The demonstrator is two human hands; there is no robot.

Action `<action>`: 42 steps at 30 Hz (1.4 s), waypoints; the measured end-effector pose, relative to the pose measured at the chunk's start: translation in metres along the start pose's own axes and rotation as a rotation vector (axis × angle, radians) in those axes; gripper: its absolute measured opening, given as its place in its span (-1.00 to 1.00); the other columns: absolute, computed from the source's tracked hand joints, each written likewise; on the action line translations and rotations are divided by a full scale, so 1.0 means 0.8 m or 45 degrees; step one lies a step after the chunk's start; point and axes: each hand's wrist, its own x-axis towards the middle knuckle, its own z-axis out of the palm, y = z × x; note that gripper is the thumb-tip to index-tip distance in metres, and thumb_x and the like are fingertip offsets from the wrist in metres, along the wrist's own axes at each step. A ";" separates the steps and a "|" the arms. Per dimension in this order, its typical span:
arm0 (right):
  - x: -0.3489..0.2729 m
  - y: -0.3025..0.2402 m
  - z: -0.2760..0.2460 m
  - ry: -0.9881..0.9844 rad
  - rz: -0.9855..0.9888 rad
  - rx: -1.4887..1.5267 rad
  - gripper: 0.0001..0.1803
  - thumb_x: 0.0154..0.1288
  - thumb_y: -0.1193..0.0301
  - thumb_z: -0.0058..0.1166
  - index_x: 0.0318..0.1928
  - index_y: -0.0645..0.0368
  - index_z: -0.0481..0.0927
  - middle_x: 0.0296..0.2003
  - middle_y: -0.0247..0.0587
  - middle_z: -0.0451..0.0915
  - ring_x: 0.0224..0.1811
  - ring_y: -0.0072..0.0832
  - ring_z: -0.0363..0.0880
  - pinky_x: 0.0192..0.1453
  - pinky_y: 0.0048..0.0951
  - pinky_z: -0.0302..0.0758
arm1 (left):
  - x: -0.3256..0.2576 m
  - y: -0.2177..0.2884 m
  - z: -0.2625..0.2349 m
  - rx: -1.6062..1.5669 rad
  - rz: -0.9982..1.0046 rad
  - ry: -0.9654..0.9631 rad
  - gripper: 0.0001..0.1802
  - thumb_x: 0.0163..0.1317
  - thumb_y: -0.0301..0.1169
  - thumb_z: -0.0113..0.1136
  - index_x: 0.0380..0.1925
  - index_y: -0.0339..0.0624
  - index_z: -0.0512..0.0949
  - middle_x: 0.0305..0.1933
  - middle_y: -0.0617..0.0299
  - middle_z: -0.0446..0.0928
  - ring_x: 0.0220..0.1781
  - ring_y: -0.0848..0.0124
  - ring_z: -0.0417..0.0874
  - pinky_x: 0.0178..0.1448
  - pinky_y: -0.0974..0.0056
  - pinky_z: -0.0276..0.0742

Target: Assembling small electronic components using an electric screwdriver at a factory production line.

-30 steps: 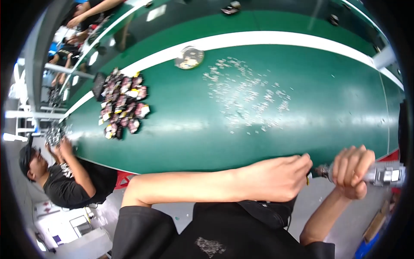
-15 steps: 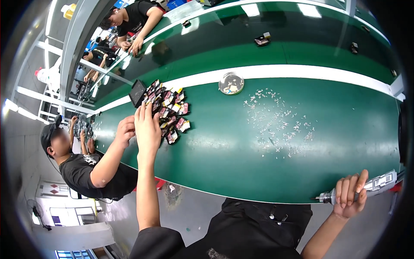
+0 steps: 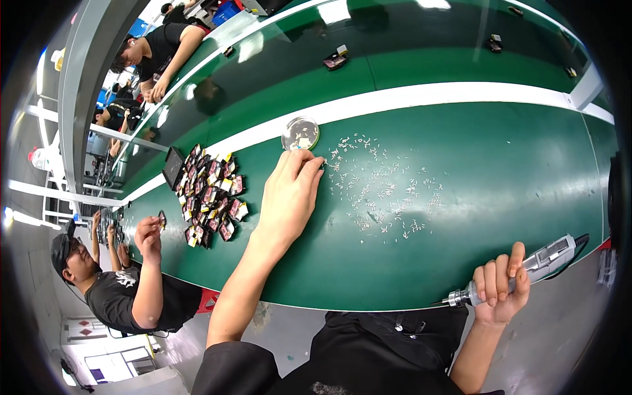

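Note:
My left hand (image 3: pixel 289 194) is over the green work surface (image 3: pixel 296 276), thumb and forefinger pinched together at the left edge of many small white slivers (image 3: pixel 388 191). Whatever the fingertips hold, if anything, is too small to make out. Just beyond them stands a round clear dish (image 3: pixel 289 128) with pale bits in it. At the near right edge my right hand (image 3: pixel 503 283) is wrapped round a grey electric screwdriver (image 3: pixel 553 255), its metal nose and bit pointing left. Left of my left hand lies a heap of small black parts with pink and yellow patches (image 3: pixel 207 197).
A black open box (image 3: pixel 173 168) sits behind the heap. At left, a co-worker's hand (image 3: pixel 149 237) holds up a small dark part. Beyond the white rail (image 3: pixel 421 94), several black parts (image 3: pixel 336 59) lie on a second green strip. Another person (image 3: pixel 164 56) works across it.
My left hand has left the heap of black parts and moved right to the white slivers. My right hand still holds the screwdriver. The co-worker's hand has drawn back from the heap. The view has shifted.

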 end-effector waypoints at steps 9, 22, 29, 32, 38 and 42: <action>-0.001 -0.004 -0.003 0.013 0.013 0.060 -0.77 0.40 0.34 -0.04 -0.36 0.12 0.25 -0.77 -0.44 0.23 -0.81 -0.63 0.19 -0.62 -0.49 0.32 | 0.014 -0.013 0.004 0.149 0.260 -0.056 -0.82 0.06 -0.63 0.26 -0.31 -0.30 0.51 -0.30 0.13 0.48 -0.28 0.18 0.56 -0.22 0.17 0.53; 0.000 -0.003 -0.002 -0.020 0.030 0.064 -0.79 0.40 0.33 -0.06 -0.34 0.11 0.25 -0.76 -0.44 0.23 -0.78 -0.62 0.20 -0.59 -0.49 0.32 | 0.008 -0.014 0.004 0.142 0.216 -0.013 -0.84 0.08 -0.64 0.24 -0.31 -0.33 0.52 -0.28 0.11 0.50 -0.26 0.15 0.56 -0.20 0.16 0.51; -0.003 -0.004 -0.003 -0.011 0.033 0.059 -0.79 0.41 0.32 -0.06 -0.33 0.11 0.26 -0.76 -0.44 0.23 -0.78 -0.62 0.20 -0.58 -0.49 0.33 | 0.012 -0.019 0.010 0.108 0.222 0.017 -0.84 0.10 -0.66 0.20 -0.31 -0.32 0.48 -0.31 0.08 0.48 -0.28 0.12 0.55 -0.20 0.14 0.50; -0.001 -0.004 -0.004 -0.018 0.041 0.050 -0.79 0.41 0.31 -0.06 -0.33 0.10 0.27 -0.76 -0.45 0.23 -0.78 -0.63 0.20 -0.59 -0.49 0.32 | 0.001 -0.024 0.008 0.006 0.072 0.087 -0.85 0.12 -0.66 0.17 -0.30 -0.30 0.45 -0.27 0.07 0.50 -0.23 0.12 0.55 -0.16 0.14 0.51; -0.001 -0.003 -0.004 -0.018 0.038 0.057 -0.79 0.42 0.30 -0.07 -0.33 0.10 0.27 -0.76 -0.46 0.22 -0.78 -0.63 0.20 -0.60 -0.49 0.32 | 0.000 -0.017 0.003 0.009 0.061 0.083 -0.82 0.10 -0.62 0.23 -0.26 -0.30 0.53 -0.28 0.10 0.51 -0.23 0.15 0.56 -0.16 0.15 0.52; -0.002 -0.003 -0.005 -0.016 0.026 0.068 -0.80 0.43 0.31 -0.08 -0.32 0.10 0.27 -0.75 -0.46 0.23 -0.78 -0.62 0.20 -0.59 -0.50 0.33 | 0.010 -0.015 0.002 0.117 0.130 0.000 -0.83 0.09 -0.60 0.23 -0.27 -0.31 0.56 -0.32 0.13 0.47 -0.26 0.21 0.54 -0.22 0.16 0.54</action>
